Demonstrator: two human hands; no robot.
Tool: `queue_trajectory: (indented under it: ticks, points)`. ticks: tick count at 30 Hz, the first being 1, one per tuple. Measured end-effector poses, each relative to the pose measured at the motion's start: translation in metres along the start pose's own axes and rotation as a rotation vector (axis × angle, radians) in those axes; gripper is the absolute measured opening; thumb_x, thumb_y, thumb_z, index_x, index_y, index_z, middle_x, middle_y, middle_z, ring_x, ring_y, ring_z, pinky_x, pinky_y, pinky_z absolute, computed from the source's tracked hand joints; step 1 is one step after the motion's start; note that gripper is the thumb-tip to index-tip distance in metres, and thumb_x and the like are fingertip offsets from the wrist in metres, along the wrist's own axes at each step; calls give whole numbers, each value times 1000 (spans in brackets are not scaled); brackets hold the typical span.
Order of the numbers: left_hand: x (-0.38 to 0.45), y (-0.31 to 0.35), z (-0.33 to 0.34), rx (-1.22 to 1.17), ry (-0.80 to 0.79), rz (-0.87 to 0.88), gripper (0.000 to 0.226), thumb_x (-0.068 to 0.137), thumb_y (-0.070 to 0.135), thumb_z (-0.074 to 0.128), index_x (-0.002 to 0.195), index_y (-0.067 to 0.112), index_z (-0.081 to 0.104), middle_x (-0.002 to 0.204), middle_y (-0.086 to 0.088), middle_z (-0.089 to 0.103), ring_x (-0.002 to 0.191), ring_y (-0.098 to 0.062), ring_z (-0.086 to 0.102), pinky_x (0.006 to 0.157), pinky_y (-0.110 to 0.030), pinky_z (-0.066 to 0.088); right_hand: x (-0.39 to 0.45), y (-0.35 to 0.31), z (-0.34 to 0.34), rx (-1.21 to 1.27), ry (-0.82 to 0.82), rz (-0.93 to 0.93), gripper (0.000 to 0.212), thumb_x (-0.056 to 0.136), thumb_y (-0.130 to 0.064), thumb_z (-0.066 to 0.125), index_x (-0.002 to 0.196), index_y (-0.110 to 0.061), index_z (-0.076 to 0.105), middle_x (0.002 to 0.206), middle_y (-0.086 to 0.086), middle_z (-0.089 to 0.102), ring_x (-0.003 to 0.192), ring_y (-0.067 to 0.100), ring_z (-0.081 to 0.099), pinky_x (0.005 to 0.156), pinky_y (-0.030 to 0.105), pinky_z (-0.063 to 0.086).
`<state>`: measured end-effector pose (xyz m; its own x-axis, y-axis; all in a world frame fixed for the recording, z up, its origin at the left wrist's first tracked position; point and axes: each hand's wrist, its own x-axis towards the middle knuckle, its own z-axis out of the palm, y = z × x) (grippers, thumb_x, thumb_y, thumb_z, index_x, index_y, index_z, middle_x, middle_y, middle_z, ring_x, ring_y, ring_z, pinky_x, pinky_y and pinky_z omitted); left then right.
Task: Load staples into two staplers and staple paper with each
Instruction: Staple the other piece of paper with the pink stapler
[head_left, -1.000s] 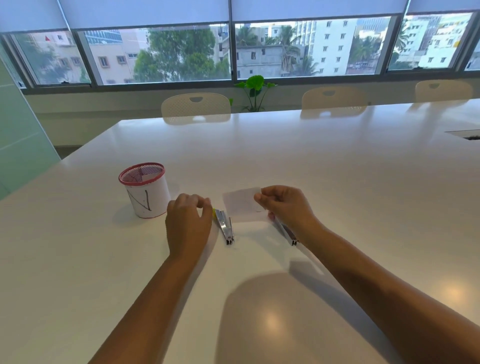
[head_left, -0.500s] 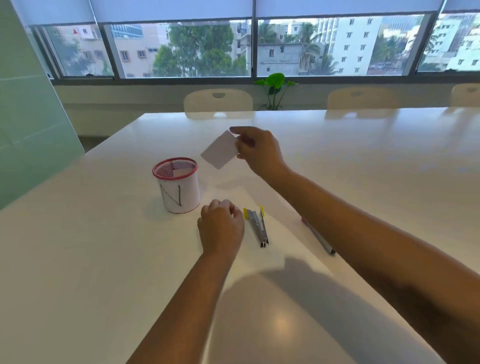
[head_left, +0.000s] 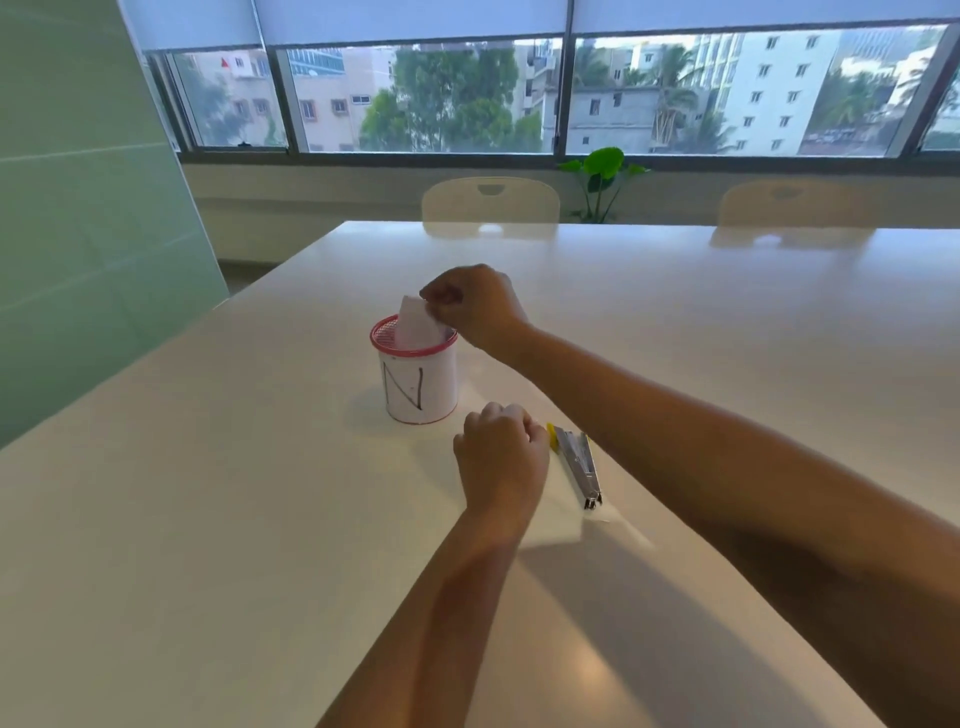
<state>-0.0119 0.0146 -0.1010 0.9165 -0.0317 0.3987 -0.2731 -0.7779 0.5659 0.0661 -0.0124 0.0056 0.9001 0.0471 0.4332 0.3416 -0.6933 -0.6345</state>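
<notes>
The right hand (head_left: 478, 306) pinches the paper (head_left: 413, 322) above the cup (head_left: 418, 384) – bare table (head_left: 208, 493) left of it; the left hand (head_left: 501, 457), fisted and holding nothing visible, and the stapler (head_left: 579, 465) crowd its right.

The right hand (head_left: 480, 306) pinches a paper slip (head_left: 413, 322) in the red-rimmed cup (head_left: 415, 379); the left hand (head_left: 501, 457) rests fisted beside a stapler (head_left: 579, 465).

Paper (head_left: 413, 323) in cup (head_left: 420, 387) (stapler (head_left: 581, 467) right, nearer).

White table (head_left: 208, 519); daylit windows (head_left: 426, 98); chairs (head_left: 490, 200)
</notes>
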Motion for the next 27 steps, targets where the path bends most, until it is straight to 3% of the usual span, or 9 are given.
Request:
queue_trajectory:
  ticks: [3,6,12,15,21,27]
  points:
    - [0,0,1,16,-7,16,27,90,28,44,97,13,65,97,-6,66,88,-21,55,79,-34,47,0,2,1,-38,-68,33,33,86,-19,63,118,-9,62,126,8,59,110,22,57,93,32,47]
    - [0,-1,3,26,-7,19,26,90,28,45,96,13,65,97,-7,65,89,-23,55,81,-36,49,-5,7,-14,-48,-26,50,35,87,-22,62,120,-11,59,134,7,53,118,23,50,97,32,41]
    - [0,4,0,25,43,40,27,90,34,46,92,14,64,96,-5,64,92,-24,54,81,-37,47,-37,32,-65,-174,33,66,31,90,-22,57,120,-15,59,135,4,52,122,21,47,94,25,35]
    - [-3,14,-5,-26,109,165,30,89,41,48,88,16,64,95,-2,65,93,-23,55,82,-37,42,-62,52,-91,-245,40,104,30,90,-22,57,119,-15,60,132,4,55,120,21,50,94,25,35]
    - [-9,22,-3,-19,-50,319,35,86,46,51,106,19,61,116,0,59,113,-22,48,94,-37,32,-121,87,-134,-382,41,226,29,90,-21,57,117,-13,61,129,7,58,118,23,52,98,29,37]
    - [-25,27,7,32,-247,378,63,81,65,40,124,20,50,133,2,48,129,-17,35,107,-39,24,-175,108,-139,-353,40,369,33,91,-27,55,118,-9,61,128,9,59,115,23,55,93,27,39]
